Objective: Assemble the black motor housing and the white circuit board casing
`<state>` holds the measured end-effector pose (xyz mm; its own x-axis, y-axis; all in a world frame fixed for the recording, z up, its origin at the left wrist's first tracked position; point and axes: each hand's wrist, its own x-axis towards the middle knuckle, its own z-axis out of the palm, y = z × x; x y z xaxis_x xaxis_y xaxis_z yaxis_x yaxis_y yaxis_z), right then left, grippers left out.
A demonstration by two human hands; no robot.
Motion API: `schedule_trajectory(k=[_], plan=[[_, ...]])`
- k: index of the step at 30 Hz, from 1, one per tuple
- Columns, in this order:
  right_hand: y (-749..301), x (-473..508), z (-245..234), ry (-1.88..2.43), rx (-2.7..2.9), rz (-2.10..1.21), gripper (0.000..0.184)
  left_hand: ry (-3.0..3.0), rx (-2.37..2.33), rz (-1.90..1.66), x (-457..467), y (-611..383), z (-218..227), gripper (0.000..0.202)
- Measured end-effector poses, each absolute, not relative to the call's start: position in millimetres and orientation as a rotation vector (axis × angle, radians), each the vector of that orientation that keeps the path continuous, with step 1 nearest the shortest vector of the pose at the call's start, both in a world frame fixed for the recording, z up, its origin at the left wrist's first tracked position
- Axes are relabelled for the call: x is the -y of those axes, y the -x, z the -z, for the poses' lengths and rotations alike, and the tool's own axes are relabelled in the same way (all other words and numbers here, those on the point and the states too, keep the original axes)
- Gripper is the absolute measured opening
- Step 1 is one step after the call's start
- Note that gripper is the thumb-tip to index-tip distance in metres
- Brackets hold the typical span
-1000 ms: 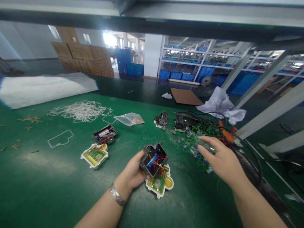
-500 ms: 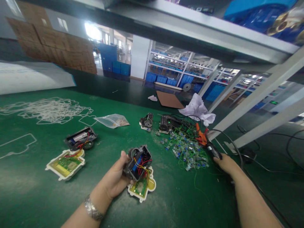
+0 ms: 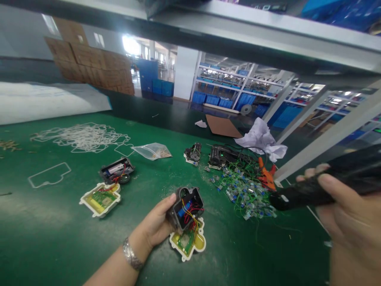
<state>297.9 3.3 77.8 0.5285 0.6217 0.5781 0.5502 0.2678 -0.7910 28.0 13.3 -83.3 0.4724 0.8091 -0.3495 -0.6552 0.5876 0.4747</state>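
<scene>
My left hand is closed around a dark grey plastic housing, tilted with its open side up. Inside it sit a blue battery and red and yellow wires. The wires run to a white-rimmed cover with a green circuit board, hanging just below. At the right edge, my right hand grips a thick black cylindrical tool, blurred and close to the camera; its exact kind is unclear. A second opened housing lies on the left, wired to its own cover with a circuit board.
Small clear parts with green wires lie heaped near orange clips. Two black units stand behind. White gaskets, a bag of screws, crumpled paper and cardboard lie around. A shelf beam crosses overhead.
My right hand has lifted the black tool off the table beside the green wires and brought it up and nearer. The left hand still holds the housing. The view has shifted left.
</scene>
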Motion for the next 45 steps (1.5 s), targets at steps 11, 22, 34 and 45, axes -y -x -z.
schedule_trajectory(k=[11,22,34,45], plan=[[-182,-12,-60,0.723,0.907,-0.443,0.036,-0.541,-0.438,-0.861,-14,-26,81,0.042],[-184,-18,-57,0.719,0.924,-0.331,0.034,-0.539,-0.484,-0.855,-13,-29,80,0.04],[-184,-15,-54,0.683,0.925,-0.345,0.037,-0.583,-0.517,-0.859,-13,-29,79,0.041],[-198,-28,-51,0.772,0.933,-0.487,0.02,-1.203,-0.741,-0.917,-13,-27,72,0.06]])
